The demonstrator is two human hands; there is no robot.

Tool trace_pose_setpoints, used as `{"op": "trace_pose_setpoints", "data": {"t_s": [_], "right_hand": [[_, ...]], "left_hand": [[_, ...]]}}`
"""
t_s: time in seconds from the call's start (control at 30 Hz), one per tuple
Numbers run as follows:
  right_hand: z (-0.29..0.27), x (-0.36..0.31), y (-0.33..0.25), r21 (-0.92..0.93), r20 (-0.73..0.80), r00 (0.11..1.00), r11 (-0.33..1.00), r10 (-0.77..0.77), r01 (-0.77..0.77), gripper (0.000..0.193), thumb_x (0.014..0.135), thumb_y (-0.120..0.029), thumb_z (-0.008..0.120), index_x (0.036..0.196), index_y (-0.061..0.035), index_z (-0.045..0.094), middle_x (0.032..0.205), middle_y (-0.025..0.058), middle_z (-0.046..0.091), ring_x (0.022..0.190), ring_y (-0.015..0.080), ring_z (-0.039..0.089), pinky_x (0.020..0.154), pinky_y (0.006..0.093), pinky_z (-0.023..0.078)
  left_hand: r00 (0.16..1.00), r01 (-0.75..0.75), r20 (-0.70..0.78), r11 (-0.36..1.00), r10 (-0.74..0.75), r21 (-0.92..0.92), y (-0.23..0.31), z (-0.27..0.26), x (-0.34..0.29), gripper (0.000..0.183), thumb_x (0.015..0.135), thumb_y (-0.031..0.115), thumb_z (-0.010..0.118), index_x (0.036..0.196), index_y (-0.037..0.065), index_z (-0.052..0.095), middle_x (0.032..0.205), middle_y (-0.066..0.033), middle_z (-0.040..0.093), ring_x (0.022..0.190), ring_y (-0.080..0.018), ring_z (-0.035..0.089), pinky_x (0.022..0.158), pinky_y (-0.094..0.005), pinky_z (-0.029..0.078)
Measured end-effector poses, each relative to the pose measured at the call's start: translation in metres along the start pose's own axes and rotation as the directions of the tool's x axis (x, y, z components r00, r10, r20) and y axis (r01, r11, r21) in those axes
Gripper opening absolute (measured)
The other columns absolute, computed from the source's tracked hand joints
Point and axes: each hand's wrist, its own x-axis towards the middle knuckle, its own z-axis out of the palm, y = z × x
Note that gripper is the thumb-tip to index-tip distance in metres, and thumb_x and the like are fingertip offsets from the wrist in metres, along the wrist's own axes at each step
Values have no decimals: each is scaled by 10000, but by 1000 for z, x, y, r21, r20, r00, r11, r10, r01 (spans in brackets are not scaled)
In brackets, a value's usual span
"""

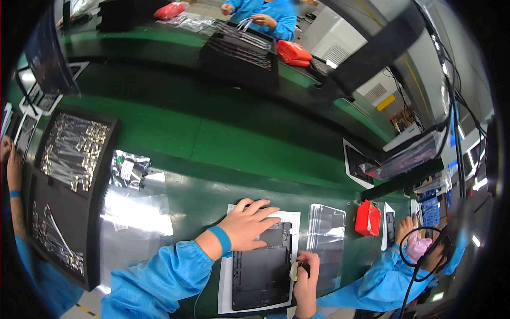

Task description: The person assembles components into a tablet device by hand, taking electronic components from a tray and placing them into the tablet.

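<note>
A black flat device housing (pixel 263 276), shaped like a tablet shell, lies on a white sheet (pixel 226 287) in front of me. My left hand (pixel 247 223), with a blue band at the wrist, rests across the housing's far left part, fingers spread, holding nothing visible. At the housing's right edge my right hand (pixel 307 279) is closed around a small dark object with a pale yellowish edge (pixel 294 271). Its exact kind is hidden by the fingers. The pale edge touches or nearly touches the housing's side; I cannot tell which.
Left stands a black divided tray (pixel 93 207) with many small metal strips. Clear plastic sheets (pixel 135 218) and a bagged part (pixel 130 167) lie beside it; another clear sleeve (pixel 326 239) is on the right, near a red box (pixel 367 218). Co-workers sit at both sides and opposite.
</note>
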Motion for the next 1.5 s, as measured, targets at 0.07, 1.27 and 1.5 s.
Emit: {"op": "trace_pose_setpoints", "data": {"t_s": [0.07,1.27,1.5], "right_hand": [[-14,4,-13,-330,75,987,930,-144,161,294,865,-46,489,1107,16,642,917,188,605,778,242,573,734,309,449],[97,39,-74,-608,252,901,666,-354,432,185,824,-206,675,797,-84,537,690,75,584,570,260,617,499,397,516],[61,49,-69,-156,288,936,954,-203,255,206,919,-232,626,882,-32,657,761,203,667,713,391,668,625,458,536]], "left_hand": [[1000,26,-4,1000,-26,-12,0,-1,0,678,775,383,778,1365,134,555,1517,-68,430,1419,-304,342,1116,-499,284],[857,80,-302,687,-418,-722,-19,4,9,314,815,-46,533,1108,18,628,970,-105,691,858,-212,665,773,-311,526],[903,211,-334,956,-270,-203,-14,2,-2,320,832,181,661,1138,90,631,1093,-75,620,1067,-305,542,954,-441,410]]}}
